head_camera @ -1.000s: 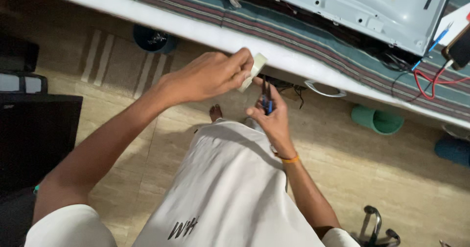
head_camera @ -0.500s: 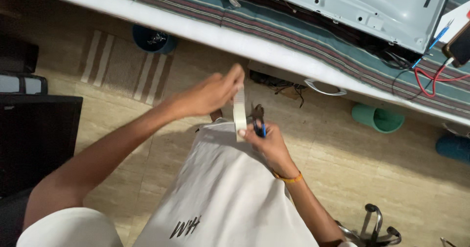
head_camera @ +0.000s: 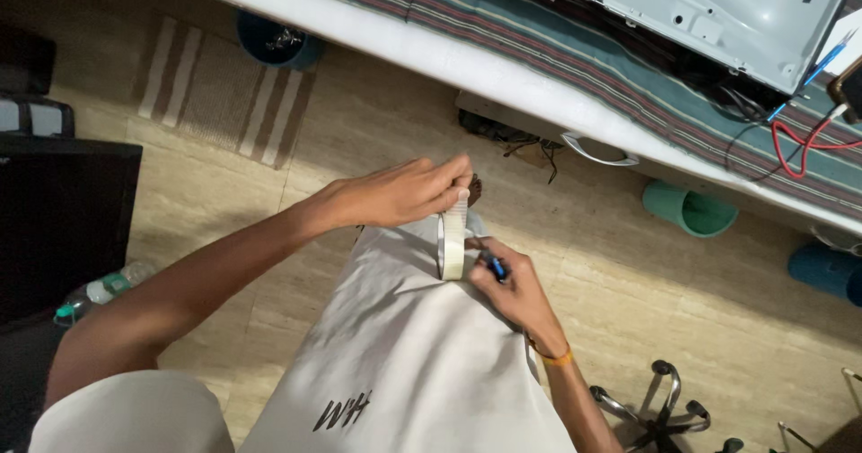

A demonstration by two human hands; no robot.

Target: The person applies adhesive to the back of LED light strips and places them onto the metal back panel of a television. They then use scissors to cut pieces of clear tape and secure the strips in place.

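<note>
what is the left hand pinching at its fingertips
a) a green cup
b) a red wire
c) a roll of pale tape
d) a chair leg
c: the left hand pinches the top of the roll of pale tape at its fingertips, while the right hand holds a blue-handled tool against the roll's lower edge.

Left hand (head_camera: 404, 193) pinches with fingertips; right hand (head_camera: 507, 287) is fisted below.

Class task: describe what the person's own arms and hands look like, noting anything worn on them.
Both forearms are bare. The left hand wears nothing visible. The right hand has a thin orange band around its wrist. A short white sleeve covers the left upper arm.
</note>
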